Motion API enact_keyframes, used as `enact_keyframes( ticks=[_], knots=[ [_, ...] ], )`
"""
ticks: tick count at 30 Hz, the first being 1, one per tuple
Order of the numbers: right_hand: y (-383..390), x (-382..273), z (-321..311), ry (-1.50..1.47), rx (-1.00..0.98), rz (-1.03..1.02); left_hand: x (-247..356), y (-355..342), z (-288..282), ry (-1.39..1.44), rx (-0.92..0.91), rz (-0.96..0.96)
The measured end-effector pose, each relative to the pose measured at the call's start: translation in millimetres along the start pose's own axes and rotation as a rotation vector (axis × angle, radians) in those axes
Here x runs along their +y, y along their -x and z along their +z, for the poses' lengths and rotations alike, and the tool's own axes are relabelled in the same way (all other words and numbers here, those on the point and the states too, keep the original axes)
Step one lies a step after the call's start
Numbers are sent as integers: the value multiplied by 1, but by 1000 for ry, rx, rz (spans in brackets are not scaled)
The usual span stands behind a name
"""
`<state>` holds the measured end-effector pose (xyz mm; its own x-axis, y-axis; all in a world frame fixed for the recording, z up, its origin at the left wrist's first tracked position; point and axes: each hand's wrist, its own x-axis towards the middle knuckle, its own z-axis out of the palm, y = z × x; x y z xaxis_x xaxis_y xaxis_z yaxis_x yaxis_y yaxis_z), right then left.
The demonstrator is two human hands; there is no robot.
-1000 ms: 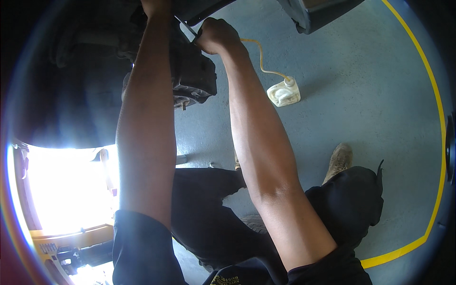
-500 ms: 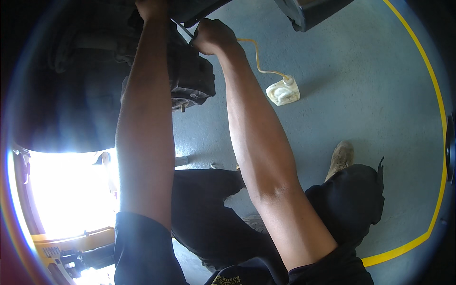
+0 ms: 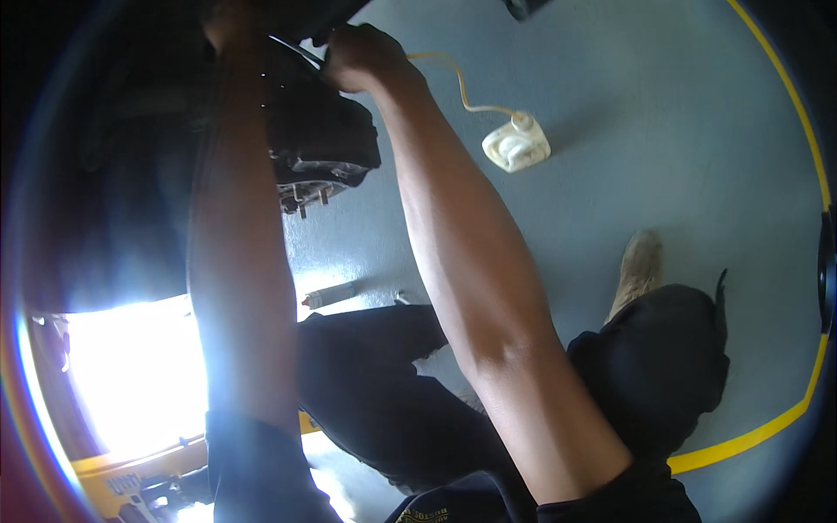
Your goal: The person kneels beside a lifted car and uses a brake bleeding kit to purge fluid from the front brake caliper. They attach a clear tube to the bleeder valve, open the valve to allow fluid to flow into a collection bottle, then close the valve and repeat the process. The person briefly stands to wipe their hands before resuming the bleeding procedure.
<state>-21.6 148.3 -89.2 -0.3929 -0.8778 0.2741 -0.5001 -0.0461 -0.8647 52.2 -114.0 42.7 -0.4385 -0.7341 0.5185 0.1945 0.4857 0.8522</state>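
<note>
My right hand (image 3: 362, 57) is closed in a fist around one end of a slim metal shaft that looks like a wrench handle (image 3: 296, 49). Its other end runs left into the dark underside of a vehicle. A thin amber hose (image 3: 462, 83) comes out from behind this fist and drops into the mouth of a whitish plastic bottle (image 3: 516, 144) on the floor. In deep shadow at the top left is my left hand (image 3: 231, 24), its fingers hidden. Between my forearms sits a dark, blocky brake part (image 3: 327, 131), with a hub and its wheel studs (image 3: 305, 196) below.
A small cylinder (image 3: 330, 295) lies on the grey floor (image 3: 680, 131) near my knee. A yellow line (image 3: 798, 131) curves along the right. Dark vehicle bodywork (image 3: 113, 200) fills the left, with glaring light beneath. Yellow equipment (image 3: 131, 466) stands at the lower left.
The view has shifted, so more of the hub studs and the floor cylinder shows. Both hands appear farther left in the picture, the left one now darker. My right fist keeps its hold.
</note>
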Motion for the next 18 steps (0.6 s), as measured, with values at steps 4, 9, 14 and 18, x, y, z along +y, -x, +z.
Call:
enact_keyframes(
  ticks=[4, 9, 14, 18],
  knots=[
    [-3, 0, 4, -2, -34, 33, 7, -6, -3, -56, -19, 22],
    [-13, 2, 8, -80, -1, -22, 9, -3, 4, -96, 0, 47],
    [-14, 6, 6, 5, 3, -36, 9, 2, 19, -98, 25, 55],
    [-14, 11, 7, -10, -14, -70, 11, 7, 26, -94, 36, 60]
  ],
)
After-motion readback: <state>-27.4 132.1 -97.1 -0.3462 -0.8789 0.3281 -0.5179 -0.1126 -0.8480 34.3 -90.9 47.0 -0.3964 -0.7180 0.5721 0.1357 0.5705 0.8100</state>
